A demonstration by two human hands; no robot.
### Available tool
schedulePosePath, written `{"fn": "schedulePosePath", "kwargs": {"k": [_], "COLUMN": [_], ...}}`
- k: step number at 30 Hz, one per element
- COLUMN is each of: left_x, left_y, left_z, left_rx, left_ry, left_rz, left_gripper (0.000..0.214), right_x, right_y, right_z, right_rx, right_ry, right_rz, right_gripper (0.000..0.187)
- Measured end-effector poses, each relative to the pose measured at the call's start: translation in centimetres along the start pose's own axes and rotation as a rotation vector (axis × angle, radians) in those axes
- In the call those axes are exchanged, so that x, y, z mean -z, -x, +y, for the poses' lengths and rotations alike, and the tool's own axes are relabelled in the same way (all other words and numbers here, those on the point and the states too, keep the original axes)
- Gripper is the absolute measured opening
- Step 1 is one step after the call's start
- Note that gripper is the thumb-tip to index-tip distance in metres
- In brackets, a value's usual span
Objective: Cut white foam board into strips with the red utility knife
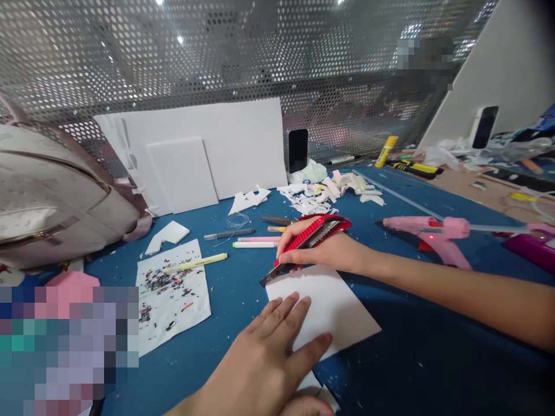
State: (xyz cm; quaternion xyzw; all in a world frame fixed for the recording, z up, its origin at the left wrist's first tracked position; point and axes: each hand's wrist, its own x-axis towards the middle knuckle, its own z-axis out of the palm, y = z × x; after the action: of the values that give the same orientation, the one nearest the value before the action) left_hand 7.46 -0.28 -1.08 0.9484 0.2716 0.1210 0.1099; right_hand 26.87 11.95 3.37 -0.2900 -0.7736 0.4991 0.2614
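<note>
My right hand (303, 245) grips a red utility knife (315, 236), its blade slanting down to the left at the far left edge of a white foam board piece (347, 315). My left hand (264, 358) lies with fingers spread, the fingertips resting on that same piece. The knife tip is just beyond the left fingertips. Part of another white piece (309, 382) shows under the left hand, mostly hidden. Beyond the knife lie scissors (277, 221), partly covered by my right hand.
White scraps (312, 199) are heaped at the back, before a phone (298, 150) and a leaning white board (247, 144). At right lies a pink glue gun (427, 228) with a red light. Several pens (255, 244) and a bead-strewn sheet (197, 309) lie left, near a backpack (56, 202).
</note>
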Motion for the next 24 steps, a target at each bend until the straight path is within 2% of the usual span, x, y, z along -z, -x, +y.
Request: {"fn": "schedulePosePath", "kwargs": {"k": [3, 6, 8, 10, 13, 15, 16, 18, 21, 24], "left_x": [0.1, 0.3, 0.5, 0.9, 1.5, 1.6, 1.5, 0.8, -0.6, -1.1], "left_y": [0.1, 0.3, 0.3, 0.1, 0.0, 0.3, 0.5, 1.1, 1.9, 2.3], "left_z": [0.0, -0.4, -0.7, -1.0, -0.4, 0.7, 1.3, 2.6, 3.6, 3.5], "left_rx": [0.027, 0.135, 0.198, 0.231, 0.264, 0.249, 0.222, 0.173, 0.228, 0.251], "left_ry": [0.051, 0.139, 0.168, 0.170, 0.151, 0.100, 0.051, -0.086, -0.180, -0.099], "left_rz": [0.036, 0.059, 0.068, 0.079, 0.081, 0.078, 0.072, 0.061, 0.060, -0.009], "left_gripper": [0.054, 0.044, 0.051, 0.060, 0.056, 0.044, 0.039, 0.029, 0.026, 0.041], "right_x": [0.0, 0.4, 0.8, 1.2, 1.2, 1.0, 0.9, 0.9, 1.1, 1.6], "right_y": [0.4, 1.5, 2.6, 3.8, 5.5, 6.2, 6.4, 6.6, 6.4, 6.1], "right_z": [-0.6, -1.9, -2.8, -3.4, -3.1, -2.3, -1.9, -1.1, -0.2, 0.2], "right_rx": [0.047, 0.170, 0.275, 0.285, 0.173, 0.050, -0.014, -0.134, -0.248, -0.265], "right_ry": [0.084, 0.205, 0.304, 0.442, 0.670, 0.793, 0.838, 0.895, 0.922, 0.940], "right_rz": [0.042, 0.137, 0.133, 0.081, -0.079, -0.145, -0.162, -0.184, -0.190, -0.173], "right_gripper": [0.023, 0.018, 0.024, 0.020, 0.022, 0.017, 0.020, 0.040, 0.069, 0.075]}}
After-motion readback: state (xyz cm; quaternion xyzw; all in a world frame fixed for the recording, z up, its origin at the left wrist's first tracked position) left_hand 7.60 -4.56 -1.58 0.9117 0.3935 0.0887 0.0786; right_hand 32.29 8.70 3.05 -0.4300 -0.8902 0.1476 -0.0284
